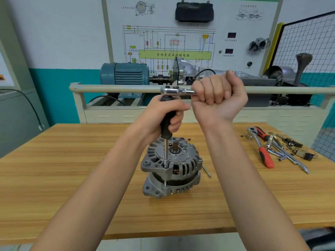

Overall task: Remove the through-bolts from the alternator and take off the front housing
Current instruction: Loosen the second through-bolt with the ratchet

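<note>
The step in hand looks like loosening a through-bolt, with the front housing not yet lifted. The alternator (171, 167) stands upright on the wooden bench (72, 178), shaft end up, near the middle and a little toward the far edge. A driver with a black handle (167, 122) stands vertical over its near-left ear, the slim shaft ending in a socket seated on a bolt head (165, 166). The left hand (163, 115) is wrapped round that black handle, steadying it. The right hand (217, 95) is clenched in a fist round the handle of a chrome ratchet (174, 91) fitted across the top of the driver.

The next move, I judge, calls for swinging the ratchet while keeping the driver plumb so the socket does not slip off; the alternator is not clamped and may twist.

One loose bolt (206, 171) lies on the bench just right of the alternator. Well to the right lies a scatter of tools, among them a red-handled ratchet (262, 153). Behind the bench stands a training rig with a blue motor (125, 74) and a wiring-diagram board (174, 42), against a white and teal wall.
</note>
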Motion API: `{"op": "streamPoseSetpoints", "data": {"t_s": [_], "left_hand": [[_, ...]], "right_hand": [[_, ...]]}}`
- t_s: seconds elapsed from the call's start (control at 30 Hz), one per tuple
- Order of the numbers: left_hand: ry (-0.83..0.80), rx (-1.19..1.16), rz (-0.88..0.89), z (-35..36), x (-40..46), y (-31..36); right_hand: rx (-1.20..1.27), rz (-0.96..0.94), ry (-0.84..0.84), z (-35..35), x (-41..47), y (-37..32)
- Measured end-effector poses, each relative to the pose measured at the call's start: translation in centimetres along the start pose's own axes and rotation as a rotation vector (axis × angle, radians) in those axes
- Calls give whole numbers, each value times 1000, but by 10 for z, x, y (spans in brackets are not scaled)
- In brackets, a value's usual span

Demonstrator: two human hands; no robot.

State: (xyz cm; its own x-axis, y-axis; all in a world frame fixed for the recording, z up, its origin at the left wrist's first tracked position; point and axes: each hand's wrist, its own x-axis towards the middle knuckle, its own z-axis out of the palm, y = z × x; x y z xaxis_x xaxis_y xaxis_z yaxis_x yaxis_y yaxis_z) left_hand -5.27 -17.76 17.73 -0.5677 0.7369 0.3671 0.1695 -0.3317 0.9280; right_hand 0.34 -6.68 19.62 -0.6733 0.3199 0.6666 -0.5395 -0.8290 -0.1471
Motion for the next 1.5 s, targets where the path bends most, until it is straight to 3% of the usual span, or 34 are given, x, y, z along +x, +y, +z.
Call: {"op": "streamPoseSetpoints", "data": {"t_s": [0.1,0.2,0.4,0.53,0.6,0.73,0.9,1.0,1.13,1.27,1.33,1.43,1.5], "left_hand": [[-73,-94,-57,1,1,-1],[19,-76,-69,1,1,-3],[358,24,20,14,6,-7],[482,69,60,19,5,-10],[466,65,67,16,3,-10],[274,9,49,5,-1,-8],[-6,-73,2,-3,0,-2],[14,-60,-10,0,3,-5],[192,-33,0,2,5,-6],[412,23,47,12,6,-10],[490,89,69,13,5,-11],[475,142,71,10,4,-11],[342,68,52,5,2,-10]], "right_hand": [[143,44,84,-7,10,-1],[63,19,52,-3,6,5],[-419,-282,-174,13,-19,18],[-779,-546,-267,18,-37,37],[-759,-528,-286,19,-35,38],[-532,-357,-315,15,-22,22],[-55,-1,-14,2,1,4],[53,41,115,-3,10,1],[-147,-80,27,5,0,10],[-560,-382,-231,16,-22,29],[-765,-520,-280,20,-31,40],[-825,-562,-275,22,-35,46],[-718,-508,-293,20,-30,39]]}}
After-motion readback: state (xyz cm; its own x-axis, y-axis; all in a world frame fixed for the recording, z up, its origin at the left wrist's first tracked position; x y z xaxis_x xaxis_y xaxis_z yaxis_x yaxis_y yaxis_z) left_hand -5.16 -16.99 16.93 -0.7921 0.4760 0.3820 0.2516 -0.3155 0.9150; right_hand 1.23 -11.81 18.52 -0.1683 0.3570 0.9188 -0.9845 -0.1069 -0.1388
